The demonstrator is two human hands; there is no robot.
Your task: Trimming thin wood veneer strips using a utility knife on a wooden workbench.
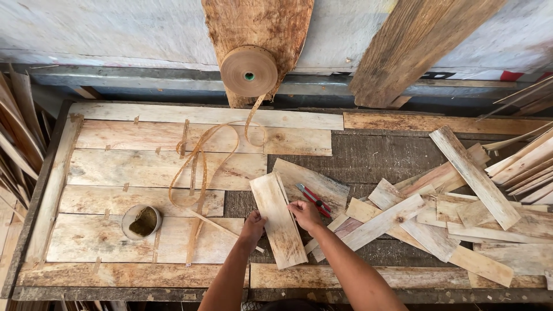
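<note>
So far it looks like the joined sheet is mostly built: to the left of the left hand lie about six long veneer strips edge to edge on the table, with little tape tabs across the seams, as far as I can tell. Both hands are on one loose veneer piece, which lies flat between them; the left hand presses its left edge and the right hand its right edge, fingers curled onto the wood, so the grip is a light pinch on that piece, not a fist. Just beyond the right hand sits one red-handled cutter. Further right is the unsorted scrap pile, easily a dozen-plus pieces, so I'd judge plenty is left. One tape roll hangs well above the hands, its loose tape tail looping down, and one small bowl sits off to the left.
</note>
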